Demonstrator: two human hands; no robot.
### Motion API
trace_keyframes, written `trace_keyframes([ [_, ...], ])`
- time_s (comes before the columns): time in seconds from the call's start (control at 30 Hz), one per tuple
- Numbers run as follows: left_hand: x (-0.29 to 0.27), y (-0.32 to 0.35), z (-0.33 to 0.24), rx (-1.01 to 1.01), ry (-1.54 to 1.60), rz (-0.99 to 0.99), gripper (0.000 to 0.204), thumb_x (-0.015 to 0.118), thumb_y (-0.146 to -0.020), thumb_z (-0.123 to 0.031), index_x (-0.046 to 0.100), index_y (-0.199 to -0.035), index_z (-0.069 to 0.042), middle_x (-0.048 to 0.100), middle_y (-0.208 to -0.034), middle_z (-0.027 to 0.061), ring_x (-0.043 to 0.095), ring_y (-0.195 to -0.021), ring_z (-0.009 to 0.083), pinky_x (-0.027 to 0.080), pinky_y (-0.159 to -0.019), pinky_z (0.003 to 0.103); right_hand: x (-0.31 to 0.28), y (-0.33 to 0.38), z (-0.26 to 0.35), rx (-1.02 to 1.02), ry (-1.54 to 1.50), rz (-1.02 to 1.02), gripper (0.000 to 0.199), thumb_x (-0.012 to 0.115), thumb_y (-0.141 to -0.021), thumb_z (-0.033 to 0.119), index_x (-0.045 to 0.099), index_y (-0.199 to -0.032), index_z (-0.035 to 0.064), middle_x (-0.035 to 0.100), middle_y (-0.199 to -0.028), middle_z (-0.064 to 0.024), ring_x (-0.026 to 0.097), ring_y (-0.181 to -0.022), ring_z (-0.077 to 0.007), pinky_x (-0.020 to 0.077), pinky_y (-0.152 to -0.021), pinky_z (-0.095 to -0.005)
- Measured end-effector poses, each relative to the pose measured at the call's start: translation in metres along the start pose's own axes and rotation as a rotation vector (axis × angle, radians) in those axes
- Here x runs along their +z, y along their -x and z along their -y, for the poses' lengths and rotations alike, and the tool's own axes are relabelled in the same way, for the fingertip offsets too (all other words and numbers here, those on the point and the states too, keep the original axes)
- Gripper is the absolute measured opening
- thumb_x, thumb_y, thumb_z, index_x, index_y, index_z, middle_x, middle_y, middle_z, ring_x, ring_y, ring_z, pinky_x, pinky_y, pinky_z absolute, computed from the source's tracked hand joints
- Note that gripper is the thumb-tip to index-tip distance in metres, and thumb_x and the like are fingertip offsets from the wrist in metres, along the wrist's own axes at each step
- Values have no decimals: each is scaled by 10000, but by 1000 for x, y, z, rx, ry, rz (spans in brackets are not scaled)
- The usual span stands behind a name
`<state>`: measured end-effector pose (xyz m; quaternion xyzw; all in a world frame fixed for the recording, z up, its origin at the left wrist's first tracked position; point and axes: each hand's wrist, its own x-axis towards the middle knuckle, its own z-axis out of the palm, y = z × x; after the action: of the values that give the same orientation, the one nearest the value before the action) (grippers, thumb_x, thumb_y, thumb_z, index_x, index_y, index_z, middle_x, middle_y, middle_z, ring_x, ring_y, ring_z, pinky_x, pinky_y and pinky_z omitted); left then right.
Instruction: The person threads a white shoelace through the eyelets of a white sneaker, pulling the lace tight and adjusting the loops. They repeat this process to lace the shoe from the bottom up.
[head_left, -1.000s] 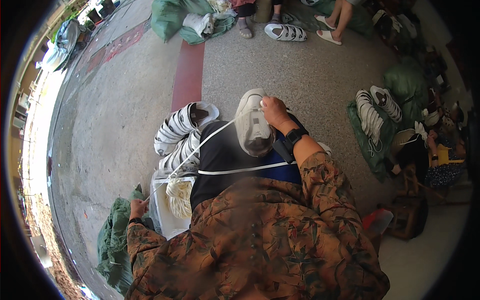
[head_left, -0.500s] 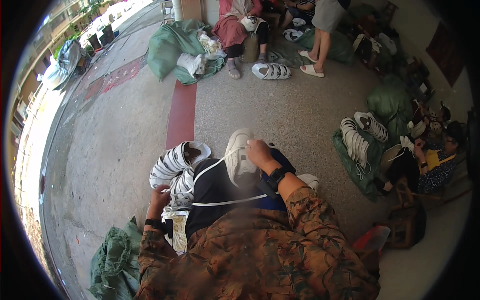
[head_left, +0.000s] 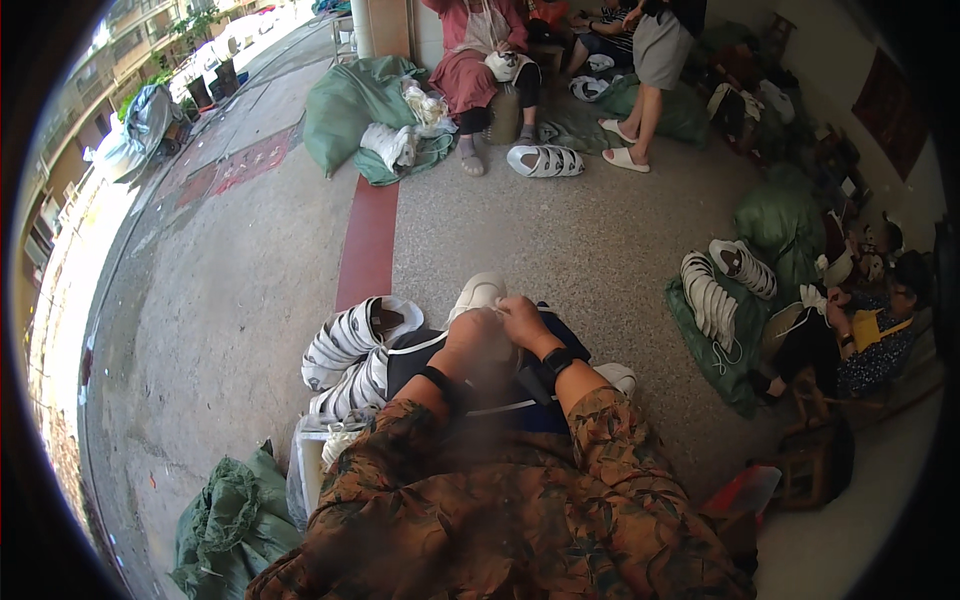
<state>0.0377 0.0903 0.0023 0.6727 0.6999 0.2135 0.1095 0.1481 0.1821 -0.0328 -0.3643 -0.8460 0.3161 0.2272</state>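
Above the lap (head_left: 403,372): both hands at one white shoe (head_left: 478,290)

At the shoe's upper, the right hand (head_left: 522,320) bends its fingers inward, tips against the surface; whether they are clamped cannot be told. Just beside it, the left hand (head_left: 470,340) covers the middle of the shoe, back uppermost; its fingertips are hidden, so their state cannot be told. The white shoe is positioned over the lap, toe directed away from the person. A white lace (head_left: 425,343) runs left from the hands across the lap. The right wrist carries a dark watch (head_left: 558,357); the left, a black strap (head_left: 438,378).

Left of the lap are nested shoe uppers (head_left: 340,345), white with dark gaps. Nearer the person, a white box (head_left: 308,465) stands beside a green sack (head_left: 240,510). Right of the lap is a second shoe (head_left: 617,377). Farther right, a green sheet (head_left: 735,375) lies near a seated co-worker (head_left: 880,345).
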Motion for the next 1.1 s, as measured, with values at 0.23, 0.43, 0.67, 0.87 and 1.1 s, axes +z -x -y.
trace_keyframes([
  [0.23,25,0,15,91,-127,-60,146,558,-797,-185,653,-758,-81,652,-736,129,651,-675,296,513,-593,399,7,15,0,-21,-160,-118,159,616,-762,117,664,-859,0,623,-816,-227,608,-801,-380,483,-713,-406],
  [0.43,32,-4,19,154,-262,-11,118,562,-755,-146,639,-748,-56,646,-701,126,648,-625,276,512,-552,376,16,23,-2,-6,-178,-221,150,630,-737,104,664,-827,-11,623,-847,-225,607,-817,-365,481,-714,-401],
  [0.67,-3,7,13,368,-112,108,104,557,-747,-163,588,-700,-76,597,-636,120,610,-585,311,482,-524,400,23,17,-9,94,-237,-255,73,614,-724,54,625,-775,3,640,-809,-189,626,-790,-343,494,-715,-407],
  [0.87,-13,87,-5,506,253,361,85,585,-766,-100,552,-732,-29,561,-667,133,578,-657,340,471,-602,394,24,16,-6,-78,-89,-337,77,593,-723,27,596,-799,14,612,-777,-153,604,-772,-333,488,-679,-371],
  [1.1,-55,80,72,-403,1519,-258,293,522,-916,-72,507,-1191,29,630,-836,61,586,-695,110,465,-610,208,10,26,20,-377,37,-130,54,602,-742,90,625,-780,60,581,-814,-128,553,-795,-304,425,-740,-407],
])
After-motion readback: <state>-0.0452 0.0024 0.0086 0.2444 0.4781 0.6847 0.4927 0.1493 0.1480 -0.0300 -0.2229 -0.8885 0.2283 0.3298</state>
